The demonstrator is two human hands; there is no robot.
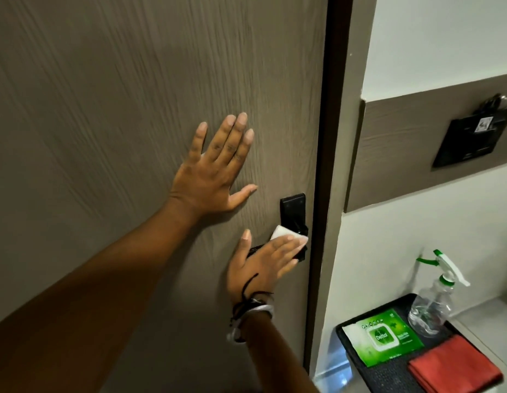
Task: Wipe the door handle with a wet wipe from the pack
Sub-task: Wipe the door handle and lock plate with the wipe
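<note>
The black door handle (293,211) sits on a grey-brown wood-grain door (104,109), close to its right edge. My right hand (263,262) lies over the lever and presses a folded white wet wipe (280,233) against it, so most of the lever is hidden under my fingers. Up and to the left, my left hand (215,171) rests flat on the door with its fingers spread and nothing in it. The green wet wipe pack (384,337) lies on a black tray (388,373) at the lower right.
A dark door frame (331,137) runs down beside the handle. On the tray stand a clear spray bottle (431,302) with a green-and-white trigger and a folded red cloth (454,364). A black wall panel (473,140) is mounted at the upper right.
</note>
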